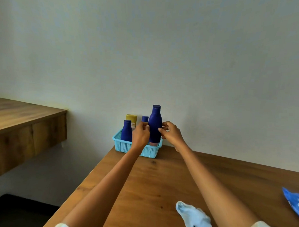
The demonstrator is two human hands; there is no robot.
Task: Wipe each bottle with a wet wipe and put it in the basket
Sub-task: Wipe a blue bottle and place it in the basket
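Note:
A tall dark blue bottle (155, 124) stands upright in the light blue basket (123, 146) at the table's far corner by the wall. My left hand (141, 134) and my right hand (171, 134) hold it from either side, fingertips pinching its body. A smaller blue bottle (126, 133) stands at the basket's left. Behind are a yellow-capped bottle (131, 118) and another blue cap (145, 118). A crumpled white wet wipe (194, 217) lies on the table near me.
A blue wet-wipe packet (294, 202) lies at the table's right edge of view. The wooden table (159, 182) ends in a left edge with a gap to a second wooden counter (21, 123). A plain wall rises directly behind the basket.

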